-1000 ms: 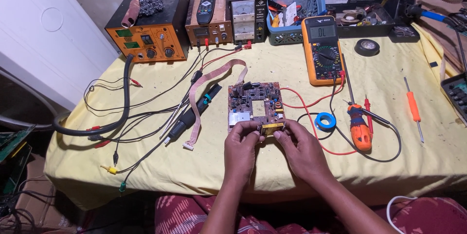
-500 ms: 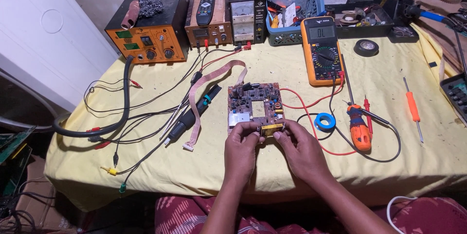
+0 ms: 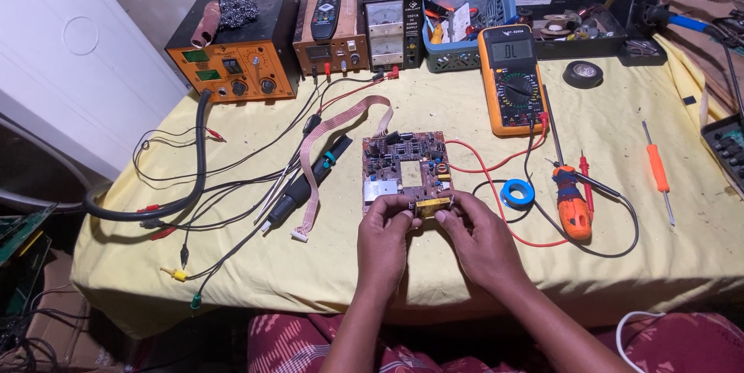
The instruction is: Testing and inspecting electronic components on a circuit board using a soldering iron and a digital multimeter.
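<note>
Both hands, left hand (image 3: pixel 385 232) and right hand (image 3: pixel 474 235), pinch the circuit board's (image 3: pixel 404 168) near edge; best gripped by edges, kept level.

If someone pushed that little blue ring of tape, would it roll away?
Probably not: the blue tape roll lies flat on the yellow cloth, so a push would likely just slide it. Stood on edge, it might roll. It looks small and light, so the red wire beside it could stop it.

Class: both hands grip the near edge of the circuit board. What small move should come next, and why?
Probably lift the circuit board slightly off the yellow cloth: the left hand and right hand already pinch its near edge around the yellow component.
</note>
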